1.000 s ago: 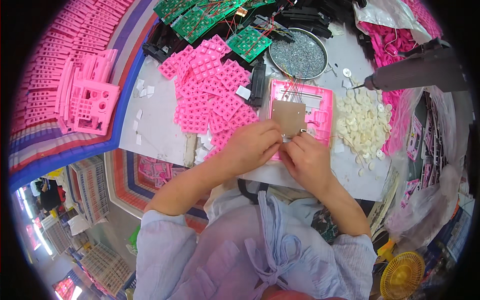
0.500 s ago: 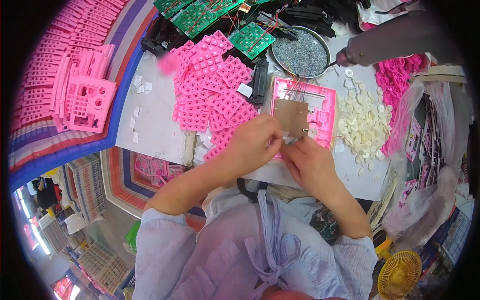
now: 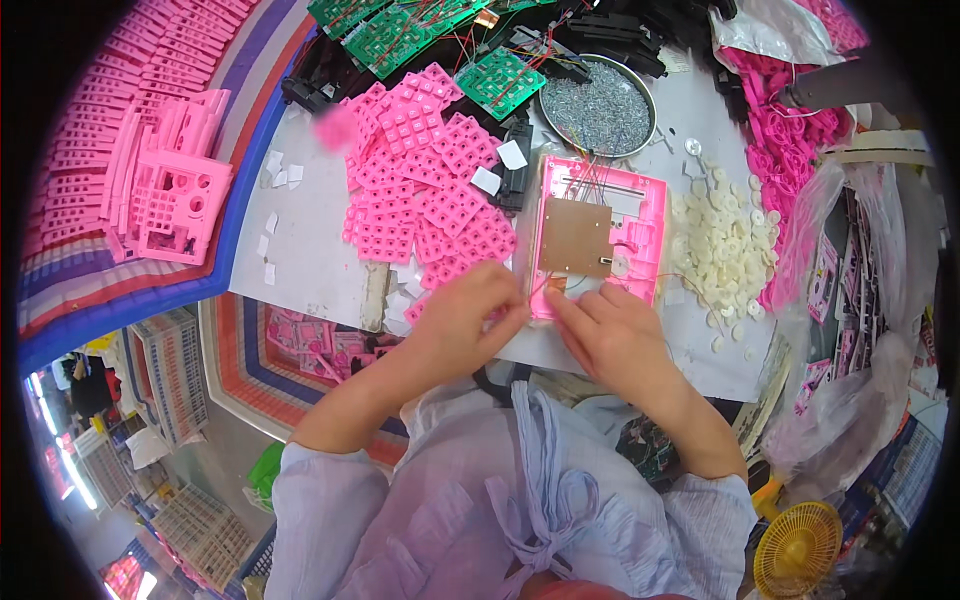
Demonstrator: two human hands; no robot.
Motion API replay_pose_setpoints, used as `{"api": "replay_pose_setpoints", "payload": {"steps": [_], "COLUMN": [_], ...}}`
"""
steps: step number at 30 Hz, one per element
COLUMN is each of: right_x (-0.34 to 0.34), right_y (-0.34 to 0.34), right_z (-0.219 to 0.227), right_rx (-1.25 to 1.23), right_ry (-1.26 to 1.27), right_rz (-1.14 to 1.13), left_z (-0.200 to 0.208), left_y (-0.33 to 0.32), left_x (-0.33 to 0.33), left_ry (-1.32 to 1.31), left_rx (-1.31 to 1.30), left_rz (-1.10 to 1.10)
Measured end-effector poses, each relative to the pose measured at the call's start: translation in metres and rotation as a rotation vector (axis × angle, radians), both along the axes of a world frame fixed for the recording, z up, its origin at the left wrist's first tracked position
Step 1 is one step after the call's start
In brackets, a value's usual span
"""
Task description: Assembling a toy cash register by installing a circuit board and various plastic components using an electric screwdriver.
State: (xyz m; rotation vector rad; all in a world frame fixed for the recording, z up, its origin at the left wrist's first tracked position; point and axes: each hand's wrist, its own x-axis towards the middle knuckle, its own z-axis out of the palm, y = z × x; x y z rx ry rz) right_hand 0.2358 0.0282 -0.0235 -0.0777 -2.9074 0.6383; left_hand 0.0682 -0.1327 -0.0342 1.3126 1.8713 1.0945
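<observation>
The left hand point(image 3: 470, 318), thumb and forefinger nearly together, is beside the near-left corner of a pink plastic housing point(image 3: 650, 225); the right hand point(image 3: 618, 340) points its forefinger inside. Whether either grips anything, I cannot tell. A brown circuit board point(image 3: 577, 238) lies in the housing; beyond, a round tray point(image 3: 654, 118) holds screws point(image 3: 595, 105).
</observation>
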Motion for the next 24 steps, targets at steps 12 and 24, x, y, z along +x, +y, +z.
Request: {"api": "replay_pose_setpoints", "payload": {"steps": [12,24], "right_x": [0.001,0.008], "right_y": [-0.007,0.016], "right_z": [0.001,0.007], "right_rx": [0.081,-0.076], "right_ry": [-0.055,-0.152], "right_rz": [-0.132,0.055], "left_z": [0.005,0.006], "left_y": [0.051,0.051], "left_x": [-0.016,-0.010], "left_ry": [-0.857,-0.987], "left_rx": [0.027,0.017], "left_rz": [0.189,0.157]}}
